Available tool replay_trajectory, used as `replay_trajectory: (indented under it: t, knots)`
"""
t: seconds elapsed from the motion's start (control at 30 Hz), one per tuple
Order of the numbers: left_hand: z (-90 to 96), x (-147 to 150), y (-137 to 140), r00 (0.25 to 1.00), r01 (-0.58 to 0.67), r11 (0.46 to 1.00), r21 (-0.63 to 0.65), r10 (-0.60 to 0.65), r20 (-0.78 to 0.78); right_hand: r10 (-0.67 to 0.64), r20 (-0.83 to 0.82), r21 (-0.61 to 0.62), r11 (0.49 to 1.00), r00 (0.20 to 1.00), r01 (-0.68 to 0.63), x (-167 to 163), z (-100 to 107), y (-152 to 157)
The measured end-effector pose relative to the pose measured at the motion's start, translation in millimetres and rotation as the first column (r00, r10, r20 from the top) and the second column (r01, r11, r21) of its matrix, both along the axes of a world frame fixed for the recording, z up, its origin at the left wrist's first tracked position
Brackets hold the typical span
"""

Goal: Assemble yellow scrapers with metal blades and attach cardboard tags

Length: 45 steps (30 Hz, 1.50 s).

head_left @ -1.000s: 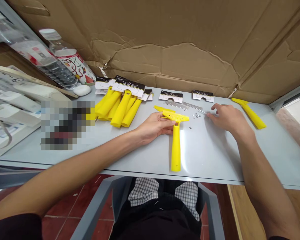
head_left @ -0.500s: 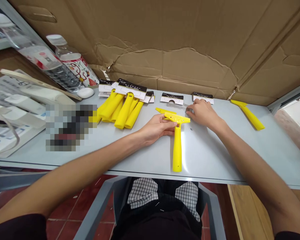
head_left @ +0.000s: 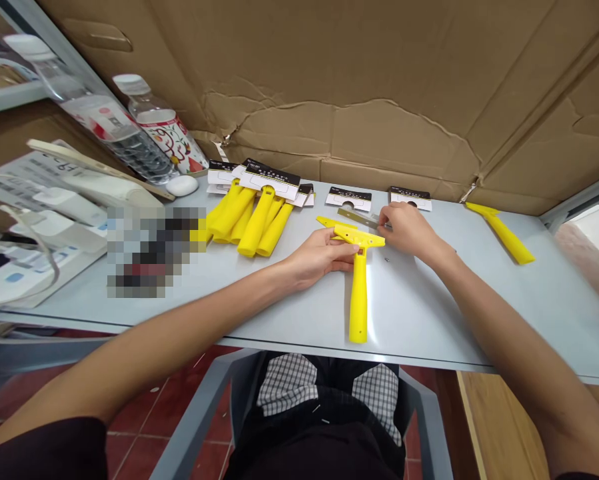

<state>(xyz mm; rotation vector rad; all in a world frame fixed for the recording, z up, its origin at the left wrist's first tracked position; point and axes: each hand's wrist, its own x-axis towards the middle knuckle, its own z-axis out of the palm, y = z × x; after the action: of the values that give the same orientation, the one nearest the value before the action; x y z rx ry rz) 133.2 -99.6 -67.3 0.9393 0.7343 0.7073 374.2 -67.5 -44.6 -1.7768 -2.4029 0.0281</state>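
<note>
The left hand's (head_left: 324, 258) fingers are closed on the yellow scraper (head_left: 358, 293) just below its crosswise head, the handle running from the thumb tip toward the person. The right hand's (head_left: 404, 230) fingers are drawn narrow at the right end of the metal blade (head_left: 355, 217); whether they grip it, I cannot tell. A small screw (head_left: 387, 259) lies just nearer the person than those fingers. Beyond them are black-and-white cards (head_left: 339, 195), their print too small to read.
</note>
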Motion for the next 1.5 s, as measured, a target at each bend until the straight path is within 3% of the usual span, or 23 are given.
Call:
replay_trajectory:
  t: [0.13, 0.23, 0.33, 0.43, 0.53, 0.6, 1.1, 1.5]
  knots:
    - [-0.9, -0.2, 0.2, 1.000, 0.002, 1.000, 0.010, -0.002, 0.008, 0.000, -0.213, -0.046, 0.999, 0.977, -0.010, 1.7, 6.6, 0.8]
    - [-2.1, 0.2, 0.4, 1.000, 0.002, 1.000, 0.009, -0.002, 0.013, -0.061, -0.452, -0.108, 0.994, 0.890, 0.014, 7.2, 17.6, -5.8]
    - [-1.6, 0.9, 0.0, 1.000, 0.000, 1.000, 0.011, -0.001, 0.020, -0.110, -0.703, -0.165, 0.986, 0.702, -0.010, 15.4, 25.1, -19.0]
    - [0.6, 0.8, -0.9, 1.000, -0.004, 1.000, 0.012, 0.004, 0.014, -0.146, -0.886, -0.193, 0.979, 0.440, -0.063, 21.1, 22.7, -33.5]
    - [2.0, -0.2, -1.2, 1.000, 0.004, 1.000, 0.016, -0.004, -0.001, -0.185, -0.965, -0.209, 0.971, 0.187, -0.115, 22.3, 14.5, -43.6]
    - [2.0, -0.9, -1.5, 1.000, 0.004, 1.000, 0.018, -0.004, -0.005, -0.189, -0.977, -0.202, 0.969, 0.103, -0.145, 21.7, 9.9, -47.5]
    - [8.6, 0.8, -13.2, 1.000, -0.019, 0.997, 0.073, 0.020, -0.023, -0.224, -0.973, -0.230, 0.954, 0.053, -0.193, 19.8, -1.0, -50.8]
    - [9.0, 0.7, -15.3, 1.000, -0.001, 0.998, 0.063, 0.001, -0.007, -0.266, -0.956, -0.287, 0.934, 0.120, -0.213, 9.4, -3.2, -53.7]
